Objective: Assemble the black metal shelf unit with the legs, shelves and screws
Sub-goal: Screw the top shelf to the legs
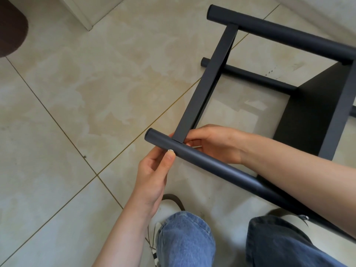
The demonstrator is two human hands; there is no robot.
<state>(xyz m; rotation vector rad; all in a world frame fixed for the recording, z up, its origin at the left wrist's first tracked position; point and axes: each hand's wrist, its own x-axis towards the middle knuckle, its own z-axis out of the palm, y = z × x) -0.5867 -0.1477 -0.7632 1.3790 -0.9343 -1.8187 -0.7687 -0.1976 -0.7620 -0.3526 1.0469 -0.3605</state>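
Fingers (pixel 170 156) of both hands pinch the near leg (pixel 202 162) at its shelf (pixel 204 81) joint.

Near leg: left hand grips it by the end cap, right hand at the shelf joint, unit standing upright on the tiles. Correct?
Not quite. The head view shows the shelf unit lying on its side on the tiles, legs running horizontally, not upright. The rest holds: the left hand grips the near leg by its end cap, and the right hand is at the shelf joint.
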